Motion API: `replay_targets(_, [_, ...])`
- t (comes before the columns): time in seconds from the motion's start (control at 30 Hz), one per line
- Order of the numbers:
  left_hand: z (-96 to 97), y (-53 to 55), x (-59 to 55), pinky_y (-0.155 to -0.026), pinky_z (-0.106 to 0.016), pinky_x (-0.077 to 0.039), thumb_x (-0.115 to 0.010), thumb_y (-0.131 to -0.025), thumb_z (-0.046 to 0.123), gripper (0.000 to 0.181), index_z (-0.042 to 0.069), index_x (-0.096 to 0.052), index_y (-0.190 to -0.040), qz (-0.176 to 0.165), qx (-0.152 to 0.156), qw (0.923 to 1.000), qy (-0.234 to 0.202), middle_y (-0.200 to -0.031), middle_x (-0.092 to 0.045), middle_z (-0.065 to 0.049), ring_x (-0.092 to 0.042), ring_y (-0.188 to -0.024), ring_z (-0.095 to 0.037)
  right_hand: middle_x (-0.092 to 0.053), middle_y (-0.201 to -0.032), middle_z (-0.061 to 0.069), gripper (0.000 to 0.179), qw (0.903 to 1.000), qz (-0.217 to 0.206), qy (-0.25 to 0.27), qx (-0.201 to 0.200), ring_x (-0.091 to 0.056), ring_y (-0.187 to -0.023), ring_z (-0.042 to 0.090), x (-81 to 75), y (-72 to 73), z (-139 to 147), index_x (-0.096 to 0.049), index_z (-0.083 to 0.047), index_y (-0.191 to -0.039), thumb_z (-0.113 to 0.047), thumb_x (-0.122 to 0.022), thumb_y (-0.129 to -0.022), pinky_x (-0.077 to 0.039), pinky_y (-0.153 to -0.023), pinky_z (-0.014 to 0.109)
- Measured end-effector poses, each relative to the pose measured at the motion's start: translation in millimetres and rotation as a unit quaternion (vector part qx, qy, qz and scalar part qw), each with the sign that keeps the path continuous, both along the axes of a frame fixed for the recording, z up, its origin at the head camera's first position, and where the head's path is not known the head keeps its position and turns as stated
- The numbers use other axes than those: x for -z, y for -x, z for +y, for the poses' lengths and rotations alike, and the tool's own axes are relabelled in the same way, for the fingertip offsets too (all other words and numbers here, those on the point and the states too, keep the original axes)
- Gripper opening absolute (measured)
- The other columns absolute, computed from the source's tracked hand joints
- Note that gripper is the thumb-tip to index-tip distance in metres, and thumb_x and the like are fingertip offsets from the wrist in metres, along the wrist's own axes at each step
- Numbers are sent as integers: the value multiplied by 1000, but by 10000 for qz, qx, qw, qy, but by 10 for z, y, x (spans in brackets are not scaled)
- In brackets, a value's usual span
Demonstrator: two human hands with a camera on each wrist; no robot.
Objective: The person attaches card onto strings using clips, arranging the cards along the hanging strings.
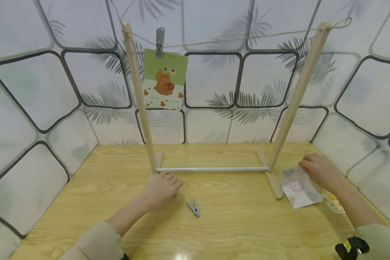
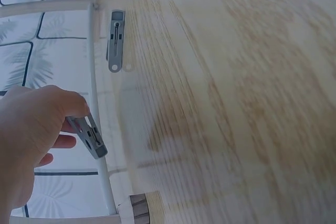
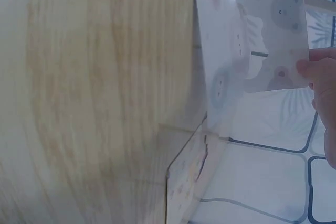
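hanging card (image 1: 165, 81): bear-printed, gripped at its top edge by an upper clip (image 1: 160, 41), so it hangs without a hand's support.
string (image 1: 230, 42): runs between left post (image 1: 138, 94) and right post (image 1: 299, 95), dipping at the upper clip, probably from the weight.
white rod (image 1: 211, 169): spans the posts low down, seemingly to keep them apart.
right foot (image 1: 274, 184): lies crosswise under its post, likely for steadiness.
left hand (image 1: 162, 189): near the left post's base; thumb and fingers clamped on one end of a held clip (image 2: 90, 135), leaving the other end free. the head view hides this clip.
loose clip (image 1: 193, 208): on the worktop (image 1: 230, 231), apart from both hands, seemingly within easy reach of the left.
right hand (image 1: 320, 171): thumb and fingers pinched together on the edge of the pink card (image 1: 299, 191), leaving most of its print uncovered.
pink card: just beside the right foot; whether its lower corner touches the worktop, i cannot tell.
other card (image 1: 334, 204): beyond the pink card, partly hidden.
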State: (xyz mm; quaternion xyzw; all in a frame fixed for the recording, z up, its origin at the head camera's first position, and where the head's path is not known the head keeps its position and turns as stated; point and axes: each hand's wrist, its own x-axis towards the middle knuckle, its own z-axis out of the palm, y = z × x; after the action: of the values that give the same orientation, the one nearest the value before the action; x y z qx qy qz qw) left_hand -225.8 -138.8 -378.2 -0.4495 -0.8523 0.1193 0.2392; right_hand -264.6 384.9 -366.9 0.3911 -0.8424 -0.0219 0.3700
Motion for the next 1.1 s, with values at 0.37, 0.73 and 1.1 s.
replay_targets(0.37, [-3,27,-9,-84,-40,-46,-72,-74,21,28,8,-61,-96,561,165,9972,-476,-86,-64,-4,-61,-84,-22,-57,-73,12,57,9972,615,254,-356,-55,-63,30,-193,-28,-174,-65,1,-75,-32,-27,-102,-44,-50,41])
replay_targets(0.73, [25,36,-92,-86,-42,-44,-74,-73,23,31,8,-63,-98,819,73,9949,-591,-88,-64,-4,-59,-83,-21,-60,-75,13,48,9919,1003,402,-673,-57,-63,30,-395,-74,-362,-66,1,-79,-27,-34,-101,-46,-53,42])
replay_targets(1.1, [92,70,-146,-84,-42,-43,-71,-72,20,24,8,-61,-90,942,-12,9910,-946,-83,-64,-3,-60,-79,-21,-58,-75,10,41,9882,1150,294,-969,-56,-65,30,-456,-6,-780,-64,0,-79,-21,-37,-101,-46,-56,43])
